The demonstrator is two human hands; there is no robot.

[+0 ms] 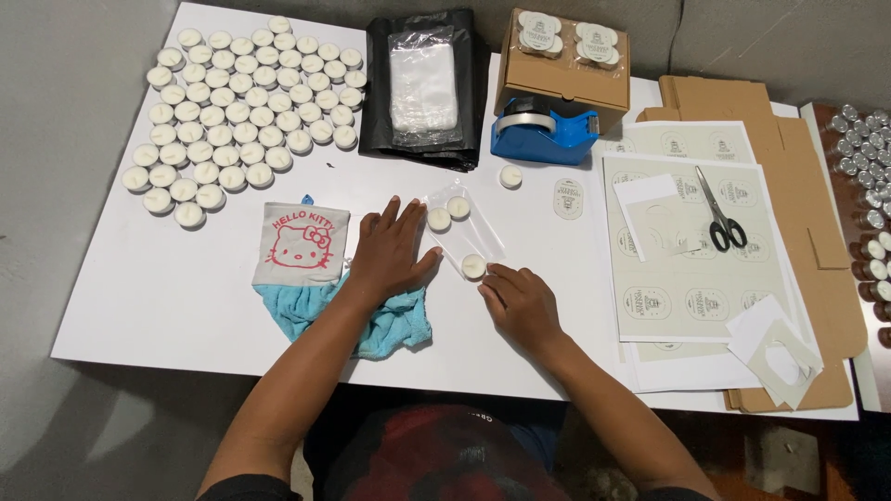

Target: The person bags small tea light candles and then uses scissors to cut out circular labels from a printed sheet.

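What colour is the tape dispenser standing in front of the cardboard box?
The tape dispenser is blue, seen in the head view.

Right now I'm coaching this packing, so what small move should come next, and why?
Probably nudge the third tealight fully into the clear bag. Two tealights already sit deeper inside, this one lies at the bag's near end by the right hand, and the left hand presses flat at the bag's edge, steadying it.

Left of the blue plastic tape dispenser (543,133) lay a black plastic bag (382,111). Farther left were white round tealight candles (243,107). Below them sat a grey cloth with a red cartoon-cat print (302,243) over a light-blue towel (394,325).
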